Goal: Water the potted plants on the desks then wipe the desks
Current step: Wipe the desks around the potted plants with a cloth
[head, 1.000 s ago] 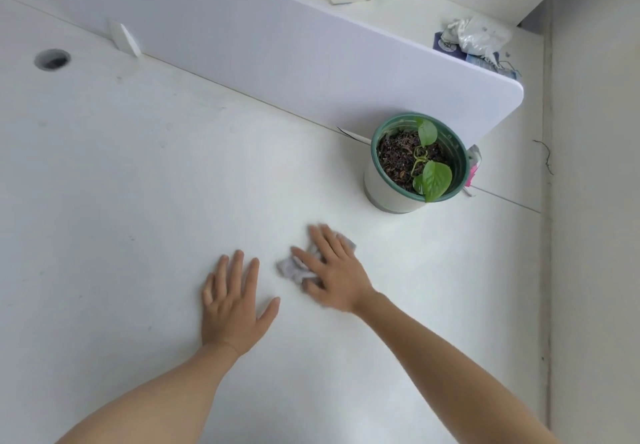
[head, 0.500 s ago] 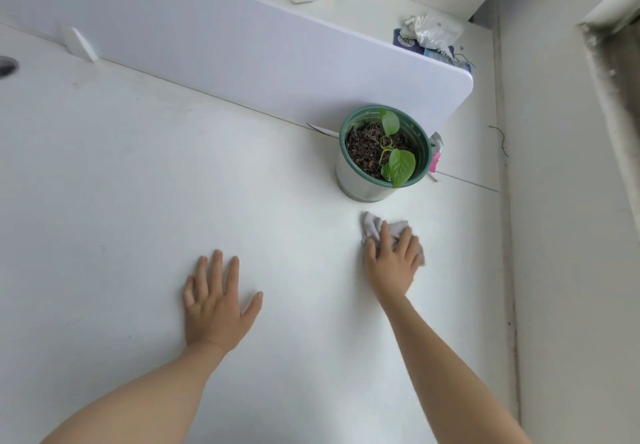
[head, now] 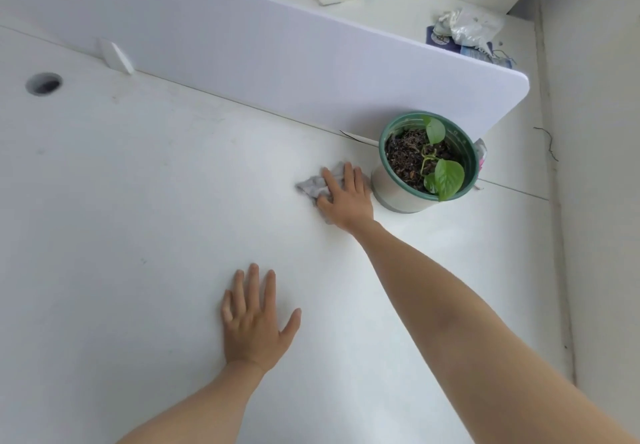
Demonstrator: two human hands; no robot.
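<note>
Seemingly mid-wipe, a crumpled grey cloth (head: pixel 313 187) is pressed flat on the desk (head: pixel 138 235) under the right hand (head: pixel 348 197), fingers loosely spread over it, just beside the pot (head: pixel 415 180). The left hand (head: pixel 254 319) is laid flat, fingers splayed, holding nothing. The cloth is judged soft and light, best pinned under the palm; the pot probably tips easily.

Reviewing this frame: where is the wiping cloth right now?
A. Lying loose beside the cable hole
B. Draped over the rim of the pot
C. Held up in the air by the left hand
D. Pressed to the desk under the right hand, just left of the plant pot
D: the right hand presses the grey cloth flat on the desk just left of the plant pot, while the left hand lies flat and empty.
</note>
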